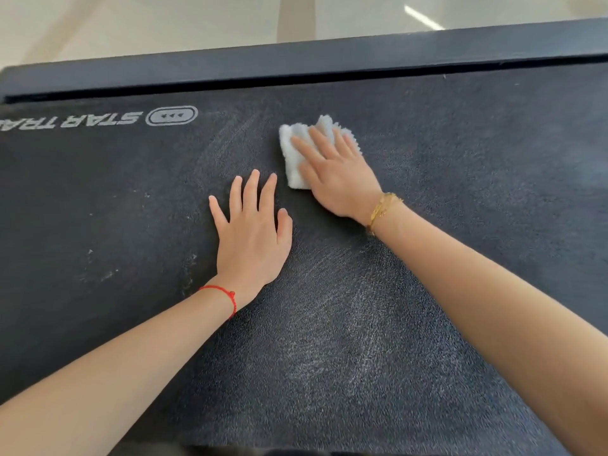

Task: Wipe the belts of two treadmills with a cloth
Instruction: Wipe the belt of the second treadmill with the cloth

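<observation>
A dark textured treadmill belt (460,199) fills most of the view, with pale streaks and dust marks across its middle and left. My right hand (335,172) lies flat on a folded white cloth (294,153), pressing it onto the belt near the centre. A gold bracelet circles that wrist. My left hand (251,232) rests flat on the bare belt, fingers spread, just left of and nearer than the cloth. It holds nothing and has a red string at the wrist.
A dark side rail (329,62) borders the belt's far edge, with pale floor (164,21) beyond it. White upside-down lettering and an oval logo (171,115) are printed on the belt at the upper left.
</observation>
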A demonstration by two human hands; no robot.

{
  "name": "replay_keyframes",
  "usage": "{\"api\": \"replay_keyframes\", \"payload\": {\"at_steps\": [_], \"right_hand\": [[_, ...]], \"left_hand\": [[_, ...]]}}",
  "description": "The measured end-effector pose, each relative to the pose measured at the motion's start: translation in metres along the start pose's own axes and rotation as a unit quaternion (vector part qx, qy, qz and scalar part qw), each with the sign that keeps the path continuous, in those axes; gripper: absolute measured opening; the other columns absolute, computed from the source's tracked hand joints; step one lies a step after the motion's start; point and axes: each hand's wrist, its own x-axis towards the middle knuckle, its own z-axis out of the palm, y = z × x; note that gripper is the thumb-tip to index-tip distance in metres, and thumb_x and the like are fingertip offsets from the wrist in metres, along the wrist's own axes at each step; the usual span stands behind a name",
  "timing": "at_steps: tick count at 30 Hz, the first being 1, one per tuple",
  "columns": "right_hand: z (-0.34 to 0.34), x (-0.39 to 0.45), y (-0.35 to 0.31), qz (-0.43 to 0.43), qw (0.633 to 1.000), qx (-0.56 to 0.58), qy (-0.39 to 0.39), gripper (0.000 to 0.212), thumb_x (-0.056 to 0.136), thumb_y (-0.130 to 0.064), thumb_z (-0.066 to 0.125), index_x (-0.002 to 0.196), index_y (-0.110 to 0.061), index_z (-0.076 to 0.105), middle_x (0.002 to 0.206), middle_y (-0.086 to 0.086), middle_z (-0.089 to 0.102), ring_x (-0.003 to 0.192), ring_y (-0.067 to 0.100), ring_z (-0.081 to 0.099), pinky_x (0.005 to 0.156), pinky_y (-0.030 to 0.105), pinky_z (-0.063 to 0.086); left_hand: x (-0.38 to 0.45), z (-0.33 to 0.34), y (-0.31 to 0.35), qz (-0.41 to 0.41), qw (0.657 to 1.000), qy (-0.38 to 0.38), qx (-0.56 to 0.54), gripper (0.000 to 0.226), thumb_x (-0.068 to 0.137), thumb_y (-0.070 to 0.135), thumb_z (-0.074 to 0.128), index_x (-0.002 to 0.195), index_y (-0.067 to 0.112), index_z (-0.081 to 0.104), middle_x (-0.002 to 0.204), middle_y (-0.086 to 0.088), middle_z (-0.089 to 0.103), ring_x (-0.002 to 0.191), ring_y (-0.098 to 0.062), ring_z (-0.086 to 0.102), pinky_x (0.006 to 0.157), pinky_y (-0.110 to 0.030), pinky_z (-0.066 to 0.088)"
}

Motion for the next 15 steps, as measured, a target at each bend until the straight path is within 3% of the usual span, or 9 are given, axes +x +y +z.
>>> {"api": "replay_keyframes", "payload": {"at_steps": [8,15], "right_hand": [[-0.004,0.022,0.015,0.021,1.000,-0.004,0.005,0.050,0.106,-0.033,0.021,0.156,-0.029,0.017,0.164,0.004,0.013,0.150,0.037,0.005,0.123,0.045,0.001],[-0.008,-0.019,0.013,-0.002,1.000,0.013,-0.005,0.050,0.106,-0.033,0.022,0.156,-0.029,0.019,0.164,0.002,0.014,0.151,0.032,0.006,0.123,0.042,0.000]], "left_hand": [[0.001,0.000,-0.001,-0.003,1.000,0.003,-0.003,0.060,0.099,0.039,0.024,0.157,0.024,0.019,0.165,-0.002,0.015,0.152,-0.025,0.009,0.119,-0.062,0.008],[0.001,-0.002,0.000,-0.005,1.000,0.005,-0.018,0.058,0.100,0.038,0.028,0.156,0.024,0.021,0.164,-0.002,0.016,0.152,-0.024,0.010,0.119,-0.062,0.007]]}}
